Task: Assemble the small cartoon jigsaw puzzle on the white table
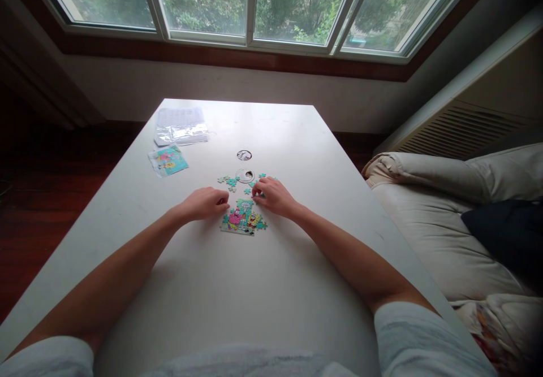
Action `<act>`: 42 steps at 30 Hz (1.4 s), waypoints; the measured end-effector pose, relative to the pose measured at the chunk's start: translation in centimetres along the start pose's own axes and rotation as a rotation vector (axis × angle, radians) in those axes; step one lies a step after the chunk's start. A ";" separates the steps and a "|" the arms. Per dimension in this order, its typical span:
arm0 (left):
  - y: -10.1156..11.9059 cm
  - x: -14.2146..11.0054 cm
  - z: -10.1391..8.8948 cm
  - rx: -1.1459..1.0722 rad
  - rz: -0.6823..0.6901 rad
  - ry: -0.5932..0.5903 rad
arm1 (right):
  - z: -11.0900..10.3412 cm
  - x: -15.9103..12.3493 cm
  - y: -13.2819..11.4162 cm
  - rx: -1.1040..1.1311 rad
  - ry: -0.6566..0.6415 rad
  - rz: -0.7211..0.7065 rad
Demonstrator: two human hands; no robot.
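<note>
A small, partly assembled cartoon jigsaw puzzle (242, 220) lies on the white table (263, 286). My left hand (206, 202) rests at its upper left edge with fingers curled, the fingertips touching the puzzle. My right hand (272, 194) sits at the puzzle's upper right, fingers pinched on a teal piece that I can barely make out. Several loose teal puzzle pieces (231, 182) lie just beyond both hands.
A picture card (168, 160) and a clear plastic bag with paper (180, 125) lie at the far left of the table. Two round cable holes (244, 155) sit mid-table. A cream sofa (449, 219) stands close on the right. Windows run along the far wall.
</note>
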State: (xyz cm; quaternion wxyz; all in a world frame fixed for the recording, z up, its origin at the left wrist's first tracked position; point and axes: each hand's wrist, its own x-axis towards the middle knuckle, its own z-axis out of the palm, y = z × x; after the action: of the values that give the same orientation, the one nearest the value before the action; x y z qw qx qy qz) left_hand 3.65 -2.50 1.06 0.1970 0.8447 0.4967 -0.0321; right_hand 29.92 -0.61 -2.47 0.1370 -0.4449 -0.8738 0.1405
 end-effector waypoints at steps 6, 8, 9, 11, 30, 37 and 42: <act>-0.2 0.0 0.1 0.005 -0.001 -0.006 | -0.6 0.0 0.5 0.029 0.041 0.018; -0.3 0.0 0.2 0.009 -0.008 -0.007 | -0.7 0.0 0.5 0.003 0.063 0.045; -0.3 0.0 0.2 0.010 -0.009 -0.007 | -0.7 -0.1 0.5 -0.010 0.067 0.053; -0.3 0.0 0.2 0.007 -0.007 -0.005 | -0.6 -0.1 0.4 -0.037 0.056 0.051; 0.1 0.2 0.6 0.017 -0.036 0.019 | 0.1 -0.1 0.4 -0.087 0.023 0.034; -0.2 0.2 0.5 0.006 -0.031 0.014 | -0.2 -0.1 0.3 -0.102 0.088 0.076; -0.3 0.2 0.5 -0.001 -0.039 0.007 | -0.7 -0.2 0.3 -0.158 0.052 0.108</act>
State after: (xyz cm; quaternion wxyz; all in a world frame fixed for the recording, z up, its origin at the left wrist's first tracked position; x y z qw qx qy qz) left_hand 3.61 -2.40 0.42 0.1949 0.8350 0.5135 -0.0330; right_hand 30.51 -0.56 -2.01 0.1163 -0.5044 -0.8530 0.0670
